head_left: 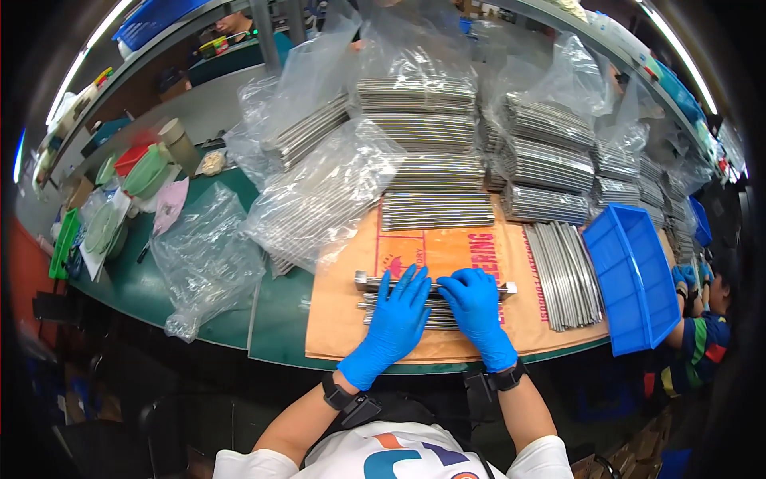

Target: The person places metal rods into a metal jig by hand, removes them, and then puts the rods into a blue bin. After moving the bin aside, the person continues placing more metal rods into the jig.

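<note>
My left hand (pixel 396 315), in a blue glove, lies with fingers stretched out across a short row of metal rods (pixel 443 318). On the far side of that row is a metal bar (pixel 508 289) with a square block at each end. My gloved right hand (pixel 476 307) has its fingers bent together over the middle of the bar and the rods, with the fingertips close to the left hand. Both hands cover much of the row. Beneath them is an orange-brown paper sheet (pixel 343 319) with dark red print.
Several bundles of metal rods (pixel 439 211) are stacked at the back, some under clear plastic bags (pixel 319 191). Loose rods (pixel 562 275) lie at the right beside a blue plastic bin (pixel 634 275). Green bowls (pixel 148 177) stand on the left. A co-worker (pixel 706 343) is at the far right.
</note>
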